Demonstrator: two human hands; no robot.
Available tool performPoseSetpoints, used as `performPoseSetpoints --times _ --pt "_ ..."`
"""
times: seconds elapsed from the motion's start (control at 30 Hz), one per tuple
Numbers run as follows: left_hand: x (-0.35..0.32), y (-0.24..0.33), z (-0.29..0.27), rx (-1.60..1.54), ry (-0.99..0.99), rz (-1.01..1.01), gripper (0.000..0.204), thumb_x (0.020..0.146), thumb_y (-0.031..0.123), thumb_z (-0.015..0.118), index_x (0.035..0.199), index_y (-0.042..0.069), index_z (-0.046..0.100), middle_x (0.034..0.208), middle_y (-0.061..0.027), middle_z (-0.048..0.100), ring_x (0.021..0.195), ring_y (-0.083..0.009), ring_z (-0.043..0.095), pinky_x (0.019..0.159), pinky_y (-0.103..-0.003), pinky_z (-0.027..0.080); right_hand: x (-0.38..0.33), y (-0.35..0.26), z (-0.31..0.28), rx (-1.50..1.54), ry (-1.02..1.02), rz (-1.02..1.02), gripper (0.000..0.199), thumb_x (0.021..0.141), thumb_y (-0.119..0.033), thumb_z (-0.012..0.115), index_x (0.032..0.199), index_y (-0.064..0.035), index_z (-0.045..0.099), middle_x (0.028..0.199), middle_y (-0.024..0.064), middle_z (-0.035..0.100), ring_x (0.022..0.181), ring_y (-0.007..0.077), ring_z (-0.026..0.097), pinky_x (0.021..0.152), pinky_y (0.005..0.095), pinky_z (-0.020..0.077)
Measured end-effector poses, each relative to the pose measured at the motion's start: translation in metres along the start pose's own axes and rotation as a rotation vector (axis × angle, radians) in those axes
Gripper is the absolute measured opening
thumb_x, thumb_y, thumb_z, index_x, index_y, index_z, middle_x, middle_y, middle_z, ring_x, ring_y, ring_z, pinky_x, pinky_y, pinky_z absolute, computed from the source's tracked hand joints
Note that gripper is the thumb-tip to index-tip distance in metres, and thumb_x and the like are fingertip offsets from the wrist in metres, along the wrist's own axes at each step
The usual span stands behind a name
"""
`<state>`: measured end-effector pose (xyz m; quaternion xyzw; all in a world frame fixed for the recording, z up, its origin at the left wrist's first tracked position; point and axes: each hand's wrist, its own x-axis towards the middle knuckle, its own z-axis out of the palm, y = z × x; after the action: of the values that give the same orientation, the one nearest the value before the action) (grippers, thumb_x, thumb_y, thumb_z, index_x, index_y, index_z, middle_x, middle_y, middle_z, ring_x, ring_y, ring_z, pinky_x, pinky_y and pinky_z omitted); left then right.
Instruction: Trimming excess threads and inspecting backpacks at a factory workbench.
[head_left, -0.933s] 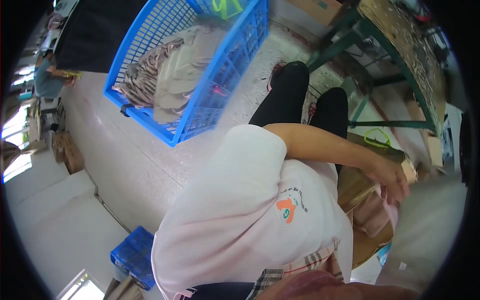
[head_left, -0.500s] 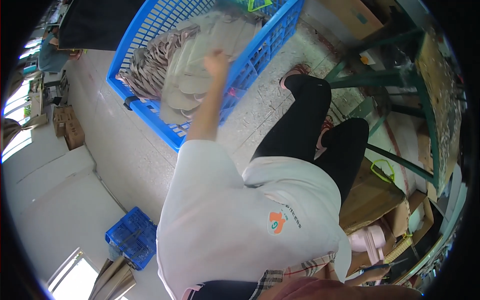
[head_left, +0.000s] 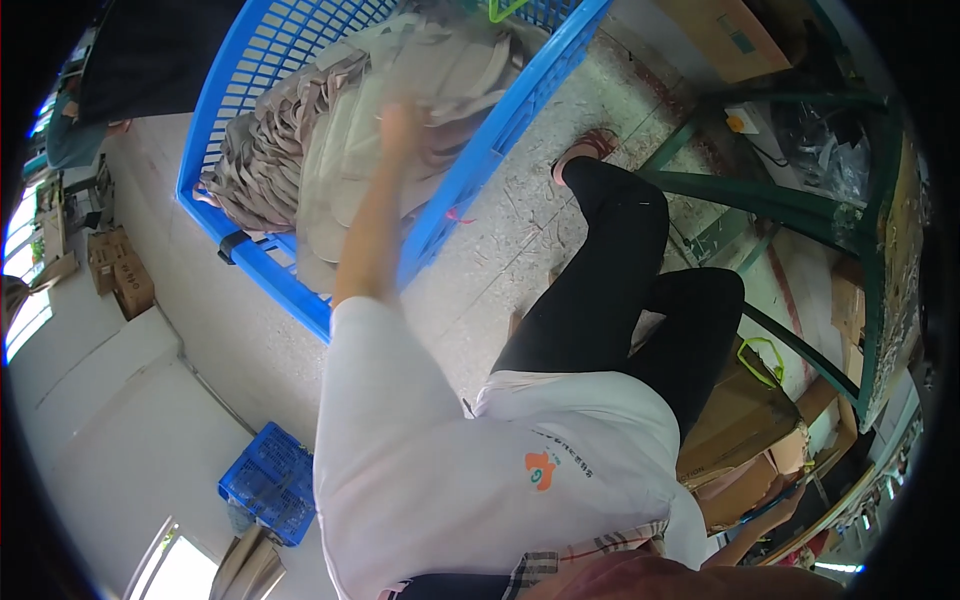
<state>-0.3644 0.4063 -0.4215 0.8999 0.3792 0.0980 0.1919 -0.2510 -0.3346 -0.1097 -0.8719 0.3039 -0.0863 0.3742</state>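
Observation:
My left hand (head_left: 402, 128) reaches into a large blue plastic basket (head_left: 270, 275), over layered, flat grey-beige pieces (head_left: 345, 165) with rounded ends. Motion smears its fingers, so whether they grip a piece does not show. Bunched, folded pieces (head_left: 265, 160) of the same colour fill the basket's left side. At the lower right, beside an open cardboard box, my right hand (head_left: 778, 516) is closed around blue-handled scissors (head_left: 762, 511), which are partly hidden now.
A green metal-framed stand (head_left: 780, 195) rises at the right. Below it sits the open cardboard box (head_left: 740, 430) with a bright green loop (head_left: 762, 362) near its edge. Another blue crate (head_left: 268, 480) stands lower left. Scraps litter the floor (head_left: 510, 210). A person (head_left: 78, 135) is at the far left.
The basket has shifted slightly left in view. My left hand has also moved left and a little up over the pieces. My right hand has moved slightly up, its scissors showing less.

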Motion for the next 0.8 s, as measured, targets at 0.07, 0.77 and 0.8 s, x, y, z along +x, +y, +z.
performPoseSetpoints --times 0.07,0.77,0.8 --pt "0.022 0.034 -0.052 -0.591 0.209 -0.026 0.023 0.077 -0.002 0.044 0.091 0.004 0.061 0.071 -0.0095 0.062 0.06 -0.0159 0.06 0.053 -0.028 0.047 -0.017 -0.012 0.026 -0.157 -0.034 -0.354 0.029 0.089 -0.025 0.042 0.104 -0.0026 0.053 0.072 0.0003 0.054 0.059 0.0057 0.049 0.046 0.0137 0.0363" --pt "-0.142 0.334 -0.315 -0.888 0.236 1.384 0.042 0.079 0.032 0.05 0.111 0.006 0.047 0.103 -0.0131 0.053 0.099 -0.0229 0.049 0.087 -0.038 0.04 -0.102 -0.24 0.178 0.784 -1.332 -1.097 0.081 0.069 -0.043 0.066 0.125 0.0033 0.031 0.12 0.0134 0.043 0.109 0.0201 0.045 0.093 0.0306 0.0325" --pt "-0.133 0.347 -0.313 -0.877 0.256 1.392 0.041 0.079 0.032 0.05 0.111 0.006 0.047 0.101 -0.0137 0.053 0.097 -0.0234 0.049 0.086 -0.038 0.04 -0.101 -0.227 0.159 0.649 -1.189 -1.24 0.086 0.065 -0.045 0.068 0.125 0.0032 0.031 0.124 0.0135 0.04 0.111 0.0209 0.043 0.094 0.0307 0.032"
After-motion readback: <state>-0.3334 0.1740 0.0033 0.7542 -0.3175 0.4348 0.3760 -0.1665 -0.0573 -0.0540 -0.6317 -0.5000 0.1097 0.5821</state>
